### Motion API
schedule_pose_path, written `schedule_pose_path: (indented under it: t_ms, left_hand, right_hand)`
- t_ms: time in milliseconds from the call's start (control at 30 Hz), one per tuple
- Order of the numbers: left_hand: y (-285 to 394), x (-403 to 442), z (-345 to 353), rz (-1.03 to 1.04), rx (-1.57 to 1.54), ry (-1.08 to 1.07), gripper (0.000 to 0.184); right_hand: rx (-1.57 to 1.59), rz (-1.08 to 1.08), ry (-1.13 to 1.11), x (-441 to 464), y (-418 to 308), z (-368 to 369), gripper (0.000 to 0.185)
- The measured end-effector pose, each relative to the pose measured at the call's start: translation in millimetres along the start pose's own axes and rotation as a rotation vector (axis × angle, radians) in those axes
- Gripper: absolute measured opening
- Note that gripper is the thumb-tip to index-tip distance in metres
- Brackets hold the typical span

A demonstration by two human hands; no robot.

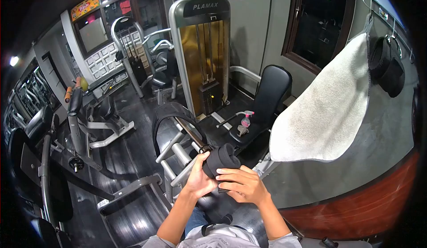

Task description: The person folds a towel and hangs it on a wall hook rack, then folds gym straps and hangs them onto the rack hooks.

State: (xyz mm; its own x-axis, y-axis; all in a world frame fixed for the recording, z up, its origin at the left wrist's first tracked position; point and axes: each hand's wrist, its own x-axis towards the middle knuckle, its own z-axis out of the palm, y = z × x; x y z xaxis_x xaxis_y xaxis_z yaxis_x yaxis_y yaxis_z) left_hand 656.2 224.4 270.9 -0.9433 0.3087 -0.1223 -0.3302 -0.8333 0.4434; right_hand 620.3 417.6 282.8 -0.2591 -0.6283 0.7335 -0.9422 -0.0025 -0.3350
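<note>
In the middle of the head view, a black rolled strap is held up in front of my body by both hands. My left hand grips its left side, thumb up against the roll near a small dark buckle-like piece. The fingers of my right hand are curled over its lower right side. Part of the strap is hidden behind the fingers. Just beyond the hands lies grey tubular gym equipment, with a wide black belt hanging over it.
A spray bottle and a crumpled cloth sit on a black machine seat. To the right hangs a pale towel, near black items on hooks. A weight-stack machine stands ahead; more machines fill the left.
</note>
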Motion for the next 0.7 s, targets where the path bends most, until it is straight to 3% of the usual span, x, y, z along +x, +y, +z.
schedule_pose_path:
  t_ms: [33, 167, 267, 400, 467, 700]
  left_hand:
    - [-1.8, -0.5, 3.5, 0.015, 0.048, 0.089, 0.06]
    - [-6.2, 0.0, -13.0, -0.013, -0.13, 0.005, 0.063]
    - [-7.8, -2.9, -13.3, -0.056, -0.262, -0.224, 0.063]
    - [-8.1, -3.3, -15.4, -0.046, -0.247, -0.194, 0.064]
    - [-6.6, -4.2, -11.9, -0.041, -0.236, -0.045, 0.067]
    - [-12.0, -3.4, -11.4, -0.032, -0.205, -0.088, 0.063]
  right_hand:
    - [-0.004, -0.008, 0.007, 1.7, 0.0, -2.4, 0.038]
    - [0.04, -0.034, 0.042, 3.2, 4.2, -2.6, 0.036]
    - [0.013, -0.053, 0.056, 6.9, 0.5, -0.6, 0.035]
    - [-0.034, -0.065, 0.084, 6.9, 0.6, 1.0, 0.033]
    - [-0.116, -0.101, 0.091, 8.3, -0.3, 0.5, 0.029]
    - [-0.255, -0.126, -0.014, 17.9, 1.6, -14.8, 0.027]
